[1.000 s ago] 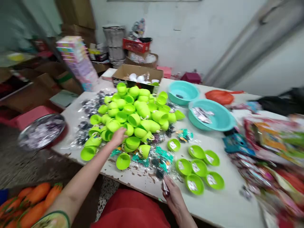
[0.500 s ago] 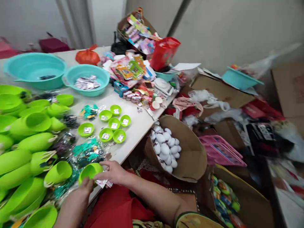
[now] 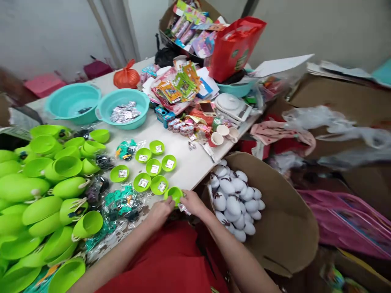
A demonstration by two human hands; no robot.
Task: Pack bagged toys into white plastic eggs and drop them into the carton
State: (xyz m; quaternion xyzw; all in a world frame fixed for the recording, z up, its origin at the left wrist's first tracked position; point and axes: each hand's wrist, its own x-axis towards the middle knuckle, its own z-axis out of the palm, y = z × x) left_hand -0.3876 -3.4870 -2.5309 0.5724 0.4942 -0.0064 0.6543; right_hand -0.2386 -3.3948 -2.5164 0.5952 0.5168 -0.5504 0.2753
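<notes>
At the table's near edge my left hand [image 3: 161,211] has its fingers closed on the left side of a bright green plastic egg half [image 3: 174,194], which stands open side up. My right hand [image 3: 194,202] is curled at the right rim of that shell, with small silver printed packets [image 3: 184,209] sticking out under its fingers. Just beyond, several green egg halves [image 3: 154,167] sit in a cluster, each with one silver packet inside. To the left lie bagged teal plastic parts [image 3: 124,201].
Many green egg shells [image 3: 41,191] are heaped at left. Behind stand a teal basin [image 3: 124,108] of silver packets and another teal basin [image 3: 73,103]. An open carton [image 3: 284,211] of white eggs [image 3: 235,199] stands right of the table. Paper cups [image 3: 216,139] sit near the table's right edge.
Both hands have carried the green egg half away from the bagged parts, rightward to beside the cluster of filled halves. The packets stay in my right hand. The view has shifted too.
</notes>
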